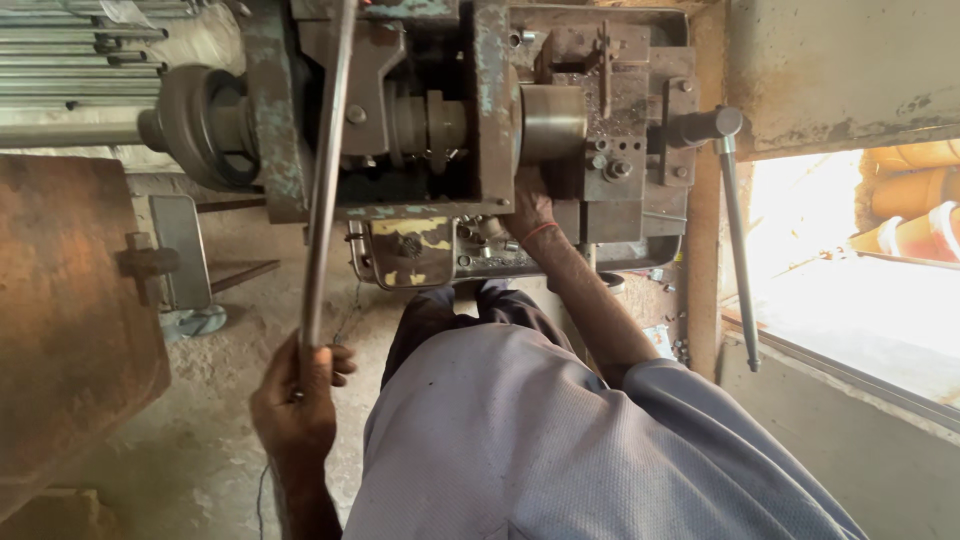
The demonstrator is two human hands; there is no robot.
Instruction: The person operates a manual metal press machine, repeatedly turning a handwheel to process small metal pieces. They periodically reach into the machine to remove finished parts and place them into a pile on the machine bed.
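Observation:
My left hand (297, 398) is closed around the lower end of a long steel lever bar (325, 180) that rises to the top of an old grey-green lathe-like machine (270, 150). My right hand (530, 208) reaches forward under the round metal chuck (552, 122), its fingers against the machine body; whether it holds anything is hidden. A thin red band circles that wrist.
A rusty brown drum (70, 320) stands at the left. Steel rods (60, 50) are stacked at top left. A tray (480, 255) with small metal parts sits below the machine. A handle with a thin rod (738, 240) hangs at right, beside a bright window opening (860, 300).

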